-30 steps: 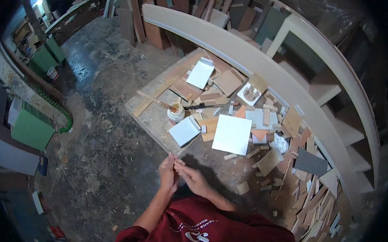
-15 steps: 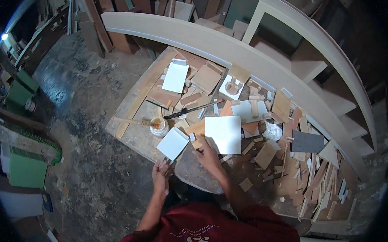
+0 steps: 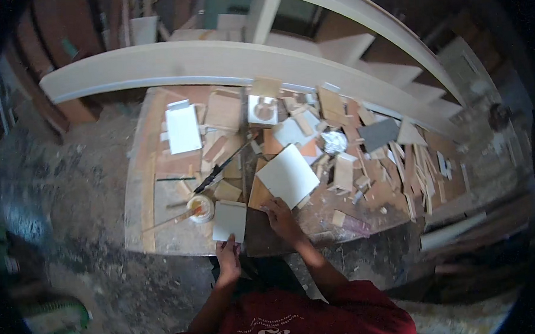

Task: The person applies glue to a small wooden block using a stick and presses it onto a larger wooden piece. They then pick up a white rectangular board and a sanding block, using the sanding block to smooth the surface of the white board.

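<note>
My left hand (image 3: 229,258) is at the near edge of a small white panel (image 3: 229,219), its fingertips closed on that edge. The panel lies on the worktable (image 3: 137,201) and has a narrow strip along its far edge. My right hand (image 3: 282,222) is beside the near corner of a larger white square board (image 3: 288,176). Its fingers are bent together, and blur hides what they may hold. An orange-brown wood piece (image 3: 258,194) lies partly under that board. Left of the small panel stands an open jar (image 3: 201,209) with a brush (image 3: 172,221) across its rim.
Wood offcuts (image 3: 343,174) and thin strips (image 3: 422,174) litter the right side. A long black tool (image 3: 216,176) lies mid-table. Another white panel (image 3: 182,129) is at the far left, crumpled white material (image 3: 335,142) at centre right. A long curved pale frame (image 3: 171,62) borders the far edge.
The view has turned, so the table sits squarer in it. My left hand has come onto the small panel's near edge. A small pale block by my right fingertips no longer shows clearly.
</note>
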